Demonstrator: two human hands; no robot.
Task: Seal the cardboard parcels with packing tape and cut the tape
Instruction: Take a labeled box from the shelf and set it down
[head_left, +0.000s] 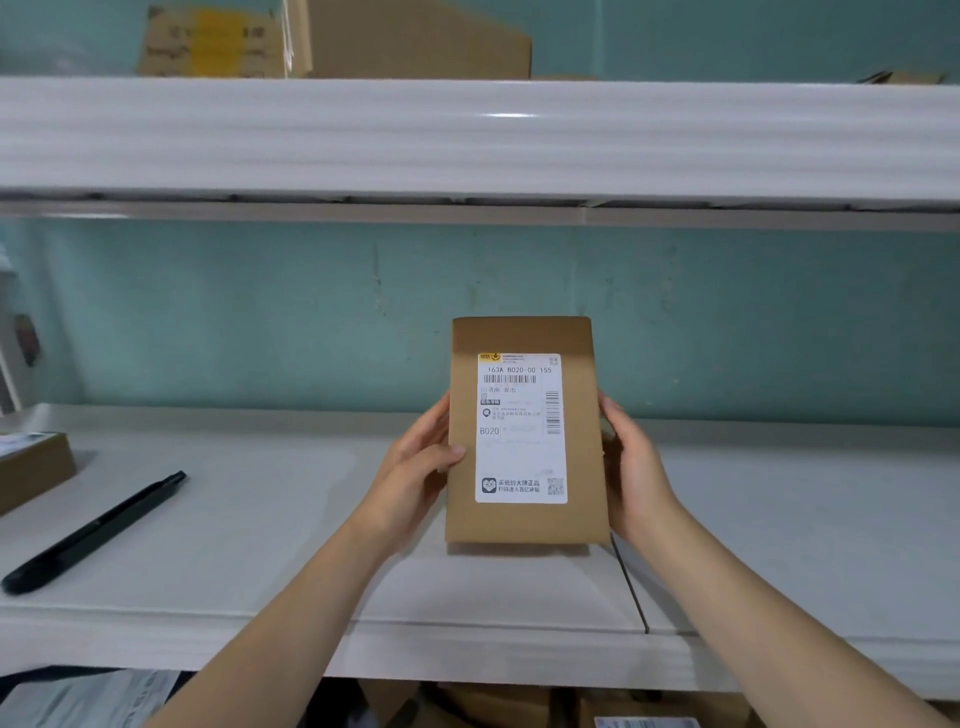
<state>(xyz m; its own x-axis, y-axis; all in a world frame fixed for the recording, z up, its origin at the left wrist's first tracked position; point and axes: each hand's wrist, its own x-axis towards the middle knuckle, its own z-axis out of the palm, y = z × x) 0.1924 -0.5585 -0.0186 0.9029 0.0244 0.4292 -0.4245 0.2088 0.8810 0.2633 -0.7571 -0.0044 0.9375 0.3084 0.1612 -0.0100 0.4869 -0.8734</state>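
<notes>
Head view, looking forward and down: I am holding a flat cardboard parcel upright in front of me, just above a white worktop. My left hand is gripping its left edge, the thumb lying across the front face and the fingers curled behind. My right hand is clasping the right edge the same way, fingers wrapped out of sight behind the card. A white shipping label with barcodes is facing me. A folded flap is showing across the top of the parcel; I cannot tell whether any tape is on it.

A long black pen-like tool, possibly a cutter, is lying on the worktop well to my left, apart from both hands. Another brown box is sitting at the far left edge. A white shelf is running overhead, with cardboard boxes on top. No tape roll is showing.

I judge I am checking or positioning this parcel before sealing. Next, I would need to set it down, free a hand, and find the tape.
</notes>
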